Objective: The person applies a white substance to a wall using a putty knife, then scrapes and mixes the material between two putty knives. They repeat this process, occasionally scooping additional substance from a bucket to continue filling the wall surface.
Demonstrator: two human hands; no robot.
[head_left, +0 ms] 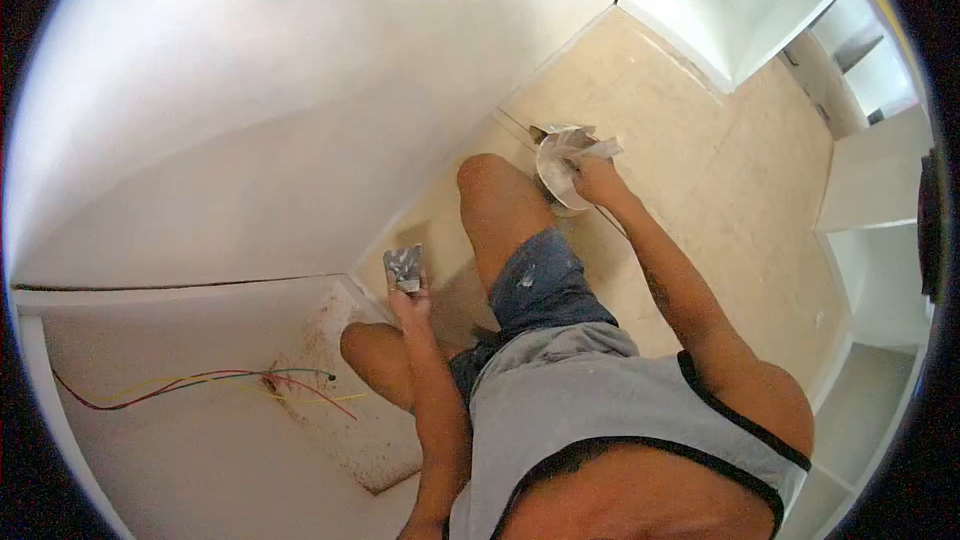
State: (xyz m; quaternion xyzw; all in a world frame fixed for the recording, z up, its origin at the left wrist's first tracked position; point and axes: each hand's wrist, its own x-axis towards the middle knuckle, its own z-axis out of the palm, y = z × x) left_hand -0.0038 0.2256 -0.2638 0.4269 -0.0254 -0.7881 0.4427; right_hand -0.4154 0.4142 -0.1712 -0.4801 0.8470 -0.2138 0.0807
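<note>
Head view: left hand gripping a smeared flat tool, left of centre; right hand clutching a pale flat tool at the round container, upper centre.

The floor across the middle and upper right of the frame is tan, with faint darker mottling. The wall at upper left is white, shading to grey lower down. At lower left, the wires are red, yellow and blue-green, against an off-white surface speckled reddish brown. The tank top at bottom center is plain grey with black edging; the shorts are dark blue with a whitish smudge. Near center, the bucket is whitish, its inside perhaps greyish. The shelves at upper right are white, one with a brown smear.
</note>
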